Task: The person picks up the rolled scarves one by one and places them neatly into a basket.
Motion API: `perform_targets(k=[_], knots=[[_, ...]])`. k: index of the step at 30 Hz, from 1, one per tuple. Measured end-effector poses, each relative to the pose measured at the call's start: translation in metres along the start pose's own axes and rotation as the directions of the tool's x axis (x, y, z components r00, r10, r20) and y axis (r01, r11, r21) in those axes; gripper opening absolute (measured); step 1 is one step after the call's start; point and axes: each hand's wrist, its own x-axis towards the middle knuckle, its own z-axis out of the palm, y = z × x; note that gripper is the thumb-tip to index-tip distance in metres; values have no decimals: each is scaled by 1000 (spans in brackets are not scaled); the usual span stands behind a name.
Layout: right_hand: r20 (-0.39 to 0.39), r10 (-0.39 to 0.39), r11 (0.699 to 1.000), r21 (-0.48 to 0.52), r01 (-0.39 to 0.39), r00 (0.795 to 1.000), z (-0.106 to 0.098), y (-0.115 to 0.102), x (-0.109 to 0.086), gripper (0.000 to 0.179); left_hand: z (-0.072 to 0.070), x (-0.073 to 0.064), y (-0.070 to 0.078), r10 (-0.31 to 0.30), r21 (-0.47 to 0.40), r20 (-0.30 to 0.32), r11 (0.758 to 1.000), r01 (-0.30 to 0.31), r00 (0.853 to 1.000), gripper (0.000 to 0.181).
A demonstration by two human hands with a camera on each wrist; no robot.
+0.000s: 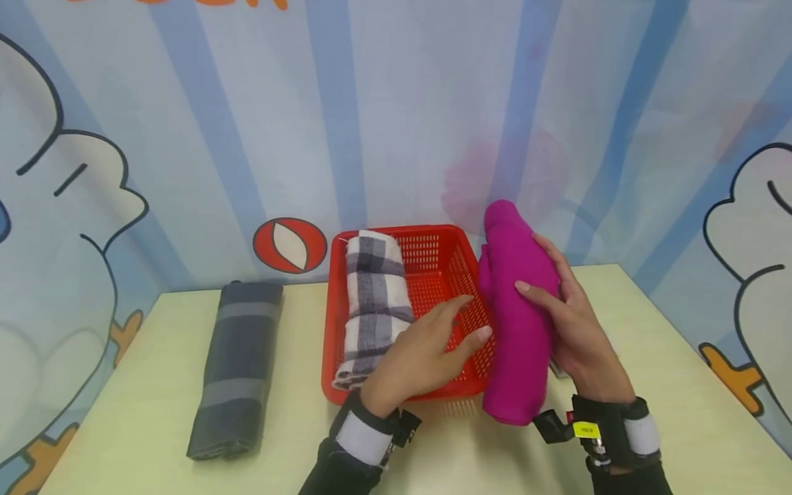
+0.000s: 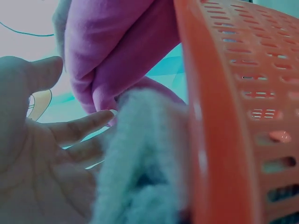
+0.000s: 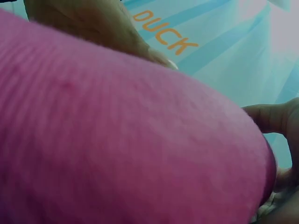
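A magenta rolled cloth (image 1: 516, 323) is held up at the right side of a red plastic basket (image 1: 467, 265). My right hand (image 1: 581, 330) grips it from the right, thumb across the front; the cloth fills most of the right wrist view. In front of the basket, my left hand (image 1: 427, 347) has its fingers spread towards the magenta roll and holds nothing. In the left wrist view the left palm (image 2: 46, 163) faces the cloth (image 2: 112, 51). A black-and-white checked rolled cloth (image 1: 377, 295) lies along the basket's left side, partly behind the left hand.
A dark grey striped folded cloth (image 1: 235, 371) lies on the pale yellow table (image 1: 142, 385), left of the basket. Directly behind the table stands a printed backdrop (image 1: 408, 124) with blue stripes. A small object behind the right hand is mostly hidden.
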Motion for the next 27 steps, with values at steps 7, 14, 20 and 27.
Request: perform_targets(k=[7,14,20,27], knots=[[49,-46,998,50,44,998,7,2,0,68,0,2,-3,10,-60,6,998,-10,1000,76],[60,-58,998,43,55,997,14,3,-1,70,0,3,-4,29,-114,2,993,-28,1000,76],[64,-66,997,46,63,996,17,4,-1,73,0,4,-5,34,-135,-4,990,-34,999,76],[78,-85,994,73,80,993,21,6,-1,74,0,4,-6,36,-195,5,980,-34,999,75]])
